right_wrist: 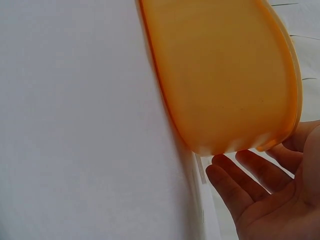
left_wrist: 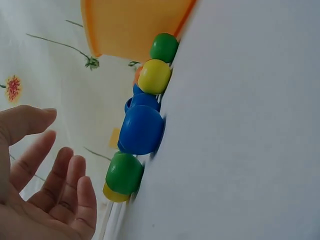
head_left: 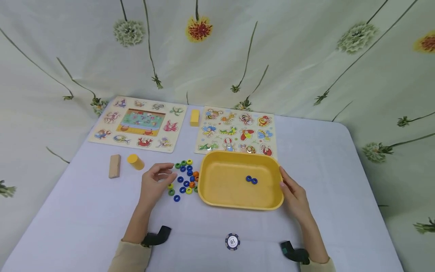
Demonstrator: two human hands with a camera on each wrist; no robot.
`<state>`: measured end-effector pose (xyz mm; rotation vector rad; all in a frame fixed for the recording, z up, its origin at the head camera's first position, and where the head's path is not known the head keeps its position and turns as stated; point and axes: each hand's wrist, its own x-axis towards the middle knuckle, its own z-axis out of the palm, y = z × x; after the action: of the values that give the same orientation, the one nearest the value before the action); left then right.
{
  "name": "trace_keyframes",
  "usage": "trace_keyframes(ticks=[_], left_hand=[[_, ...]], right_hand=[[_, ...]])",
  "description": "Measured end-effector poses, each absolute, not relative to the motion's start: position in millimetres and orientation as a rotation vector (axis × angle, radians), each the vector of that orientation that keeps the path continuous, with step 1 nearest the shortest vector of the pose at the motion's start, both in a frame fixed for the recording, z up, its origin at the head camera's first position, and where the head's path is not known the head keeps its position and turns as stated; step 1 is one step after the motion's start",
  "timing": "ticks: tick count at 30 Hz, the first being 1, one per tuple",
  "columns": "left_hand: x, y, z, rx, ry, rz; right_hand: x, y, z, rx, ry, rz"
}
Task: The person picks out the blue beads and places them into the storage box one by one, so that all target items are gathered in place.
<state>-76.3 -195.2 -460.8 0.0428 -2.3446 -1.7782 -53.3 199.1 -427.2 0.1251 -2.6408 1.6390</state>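
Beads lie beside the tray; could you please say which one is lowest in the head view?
The blue bead just below and right of a green bead; every other bead sits higher.

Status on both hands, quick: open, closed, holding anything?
Left hand: open, fingers relaxed, holding nothing, beside the loose beads.
Right hand: holding the yellow tray by its rim.

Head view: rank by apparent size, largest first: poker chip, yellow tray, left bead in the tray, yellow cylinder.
1. Yellow tray
2. Yellow cylinder and poker chip: look alike, chip nearer the camera, so unranked
3. Left bead
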Motion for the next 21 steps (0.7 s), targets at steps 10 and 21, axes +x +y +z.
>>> trace_keyframes(ticks=[10,21], left_hand=[[-80.8,-190.1,-485.5,0.080,-2.741,-1.400],[-78.3,-181.4,-480.1,0.050,-2.680,-1.272]], right_hand=[[-52.7,198.7,-426.4,0.130,-2.644,1.613],[-52.3,198.3,-427.6,0.132,-2.643,1.619]])
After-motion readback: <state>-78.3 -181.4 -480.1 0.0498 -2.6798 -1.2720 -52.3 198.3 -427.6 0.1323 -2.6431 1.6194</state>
